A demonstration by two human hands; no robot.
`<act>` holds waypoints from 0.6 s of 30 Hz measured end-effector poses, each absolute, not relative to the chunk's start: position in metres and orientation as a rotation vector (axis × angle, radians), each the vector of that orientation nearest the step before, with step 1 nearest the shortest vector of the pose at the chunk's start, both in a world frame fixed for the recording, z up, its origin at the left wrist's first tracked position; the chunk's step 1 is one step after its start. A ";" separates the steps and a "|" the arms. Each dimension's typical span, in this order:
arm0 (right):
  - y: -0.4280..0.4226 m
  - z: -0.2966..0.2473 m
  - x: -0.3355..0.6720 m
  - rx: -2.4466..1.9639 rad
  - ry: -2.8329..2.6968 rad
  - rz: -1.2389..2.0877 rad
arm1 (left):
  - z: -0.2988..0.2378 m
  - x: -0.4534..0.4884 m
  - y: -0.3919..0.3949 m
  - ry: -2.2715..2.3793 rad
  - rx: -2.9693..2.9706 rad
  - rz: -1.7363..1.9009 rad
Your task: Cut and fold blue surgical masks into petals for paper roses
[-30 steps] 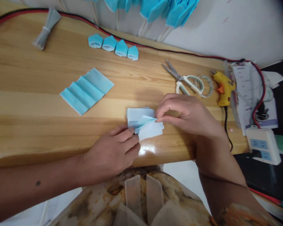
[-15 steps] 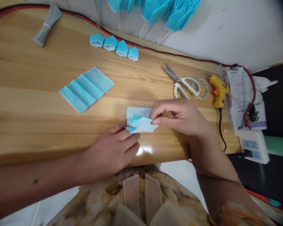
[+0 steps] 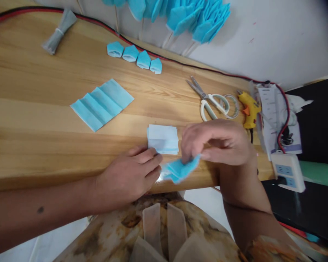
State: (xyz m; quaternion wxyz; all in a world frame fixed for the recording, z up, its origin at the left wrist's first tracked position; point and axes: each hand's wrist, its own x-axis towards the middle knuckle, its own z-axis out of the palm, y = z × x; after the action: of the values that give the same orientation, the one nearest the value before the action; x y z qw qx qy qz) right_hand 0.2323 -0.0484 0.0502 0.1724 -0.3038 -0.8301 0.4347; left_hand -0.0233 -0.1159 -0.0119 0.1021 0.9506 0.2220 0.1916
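My right hand (image 3: 217, 142) pinches a small blue fabric piece (image 3: 180, 170) and holds it just above the table's front edge; the hand is slightly blurred. My left hand (image 3: 128, 174) lies on the wooden table (image 3: 43, 145), its fingertips resting on the near corner of a small stack of pale blue-white squares (image 3: 163, 139). The blue piece hangs between my two hands, just right of my left fingertips.
A pleated blue mask sheet (image 3: 101, 103) lies left of centre. A row of folded blue cones (image 3: 134, 57) sits at the back, with a grey tied bundle (image 3: 58, 32) far left. Scissors (image 3: 209, 98), a tape ring (image 3: 232, 105), a yellow glue gun (image 3: 248, 108) and a power strip (image 3: 287, 171) are on the right.
My right hand has lifted one blue piece off the stack and drawn it toward the front edge. The stack now lies flat. My left hand has stayed in place.
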 end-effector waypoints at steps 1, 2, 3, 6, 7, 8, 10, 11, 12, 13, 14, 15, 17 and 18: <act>-0.049 0.051 0.235 -0.864 -2.336 1.305 | -0.012 -0.024 -0.116 0.647 2.793 0.577; -0.049 0.051 0.236 -0.867 -2.317 1.382 | -0.011 -0.024 -0.115 0.640 2.767 0.604; -0.049 0.051 0.236 -0.868 -2.304 1.443 | -0.010 -0.025 -0.114 0.636 2.724 0.646; -0.048 0.050 0.228 -0.912 -2.311 1.456 | -0.006 -0.028 -0.109 0.653 2.503 0.814; -0.047 0.049 0.225 -0.935 -2.320 1.435 | -0.004 -0.029 -0.108 0.662 2.413 0.855; -0.047 0.048 0.222 -0.961 -2.328 1.407 | -0.003 -0.030 -0.106 0.676 2.323 0.887; -0.048 0.047 0.218 -1.010 -2.344 1.346 | -0.001 -0.030 -0.104 0.718 2.162 0.935; -0.048 0.047 0.217 -1.024 -2.349 1.319 | -0.001 -0.030 -0.103 0.738 2.099 0.960; -0.048 0.046 0.217 -1.032 -2.354 1.295 | -0.001 -0.030 -0.103 0.752 2.050 0.985; -0.048 0.046 0.218 -1.036 -2.359 1.275 | -0.001 -0.030 -0.103 0.750 2.020 1.004; -0.049 0.045 0.218 -1.036 -2.367 1.259 | -0.002 -0.029 -0.103 0.734 2.013 1.013; -0.049 0.045 0.218 -1.039 -2.377 1.247 | -0.002 -0.029 -0.103 0.708 2.031 1.007; -0.050 0.044 0.218 -1.056 -2.393 1.220 | -0.003 -0.028 -0.103 0.651 2.127 0.960; -0.050 0.044 0.218 -1.069 -2.396 1.205 | -0.004 -0.028 -0.103 0.632 2.192 0.924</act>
State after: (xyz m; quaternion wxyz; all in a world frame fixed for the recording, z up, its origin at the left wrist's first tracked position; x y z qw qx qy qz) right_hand 0.2178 -0.0503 0.0438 0.1268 -0.3672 -0.8233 0.4139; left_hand -0.0278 -0.1030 -0.0036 0.3335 0.8395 0.2422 0.3540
